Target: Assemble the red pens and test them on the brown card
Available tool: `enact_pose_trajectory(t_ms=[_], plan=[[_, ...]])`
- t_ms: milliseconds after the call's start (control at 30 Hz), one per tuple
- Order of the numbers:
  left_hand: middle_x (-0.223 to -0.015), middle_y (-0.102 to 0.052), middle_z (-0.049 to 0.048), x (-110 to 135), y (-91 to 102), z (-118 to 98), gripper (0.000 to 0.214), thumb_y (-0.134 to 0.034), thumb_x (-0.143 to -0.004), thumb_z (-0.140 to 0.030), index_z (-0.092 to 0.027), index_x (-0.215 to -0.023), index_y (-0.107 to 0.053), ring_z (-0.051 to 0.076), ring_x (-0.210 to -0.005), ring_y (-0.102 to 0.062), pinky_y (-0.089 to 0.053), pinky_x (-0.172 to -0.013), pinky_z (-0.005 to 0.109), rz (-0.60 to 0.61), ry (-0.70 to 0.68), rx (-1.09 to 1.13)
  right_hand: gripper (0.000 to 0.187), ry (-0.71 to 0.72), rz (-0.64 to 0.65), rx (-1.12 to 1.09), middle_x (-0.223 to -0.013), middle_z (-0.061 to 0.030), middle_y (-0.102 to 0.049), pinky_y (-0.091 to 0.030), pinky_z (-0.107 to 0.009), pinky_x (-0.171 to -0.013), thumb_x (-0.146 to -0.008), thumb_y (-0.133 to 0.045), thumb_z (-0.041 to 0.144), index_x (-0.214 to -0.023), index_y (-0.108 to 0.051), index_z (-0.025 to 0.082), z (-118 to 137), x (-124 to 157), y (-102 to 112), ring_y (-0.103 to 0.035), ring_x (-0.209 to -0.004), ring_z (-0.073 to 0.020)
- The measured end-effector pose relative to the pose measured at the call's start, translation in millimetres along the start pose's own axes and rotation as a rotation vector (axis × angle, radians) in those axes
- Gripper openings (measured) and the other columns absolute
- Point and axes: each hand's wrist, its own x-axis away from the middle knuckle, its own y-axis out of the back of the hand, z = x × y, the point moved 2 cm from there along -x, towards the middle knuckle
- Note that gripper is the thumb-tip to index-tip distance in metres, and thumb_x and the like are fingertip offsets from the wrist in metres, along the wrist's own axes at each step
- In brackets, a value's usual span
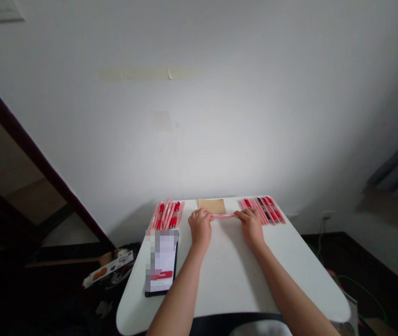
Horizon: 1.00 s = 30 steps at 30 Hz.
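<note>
While your left hand (200, 227) grips one end of a slim pink pen (224, 216), your right hand (252, 228) has the other, the fingers of both closed on it. You hold it crosswise near the far side of the white tabletop (226, 275), just in front of a tan piece of paper (212, 205); whether it touches the surface can't be told. To your left lies a loose group of pink and red pens (167, 215), with a phone (163, 268) nearer you. Beside your right hand, a neater slanted row of pink, red and black pens (268, 211) lies close by.
</note>
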Motion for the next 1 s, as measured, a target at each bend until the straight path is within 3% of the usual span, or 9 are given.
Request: enact_pose_trajectory(t_ms=[500, 700, 1000], plan=[[-0.109, -0.062, 0.0025, -1.6, 2.8, -1.8, 0.02, -0.052, -0.086, -0.021, -0.028, -0.082, -0.07, 0.025, -0.108, -0.04, -0.031, -0.097, 0.05, 0.027, 0.001, -0.009, 0.028, 0.003, -0.007, 0.113, -0.085, -0.0066, -0.069, -0.031, -0.04, -0.083, -0.091, -0.047, 0.028, -0.093, -0.075, 0.029, 0.0, 1.7, 2.9, -0.044, -0.098, -0.0265], [-0.11, -0.061, 0.0031, -0.7, 5.0, -0.4, 0.027, -0.047, -0.083, -0.009, -0.025, -0.074, -0.068, 0.025, -0.109, -0.041, -0.031, -0.098, 0.052, 0.064, 0.028, -0.009, 0.026, 0.014, -0.033, 0.158, -0.086, -0.0051, -0.07, -0.027, -0.042, -0.087, -0.092, -0.048, 0.031, -0.094, -0.074, 0.03, 5.7, 0.9, 6.7, -0.045, -0.098, -0.0264], [-0.123, -0.056, 0.0077, 1.4, -2.8, -4.9, 0.018, -0.056, -0.084, -0.026, -0.028, -0.098, -0.067, 0.029, -0.118, -0.041, -0.027, -0.103, 0.061, 0.004, 0.041, 0.02, 0.029, -0.046, -0.077, 0.094, -0.09, -0.0057, -0.071, -0.029, -0.041, -0.085, -0.093, -0.046, 0.034, -0.092, -0.075, 0.027, -1.8, 0.4, 3.7, -0.045, -0.097, -0.0262]])
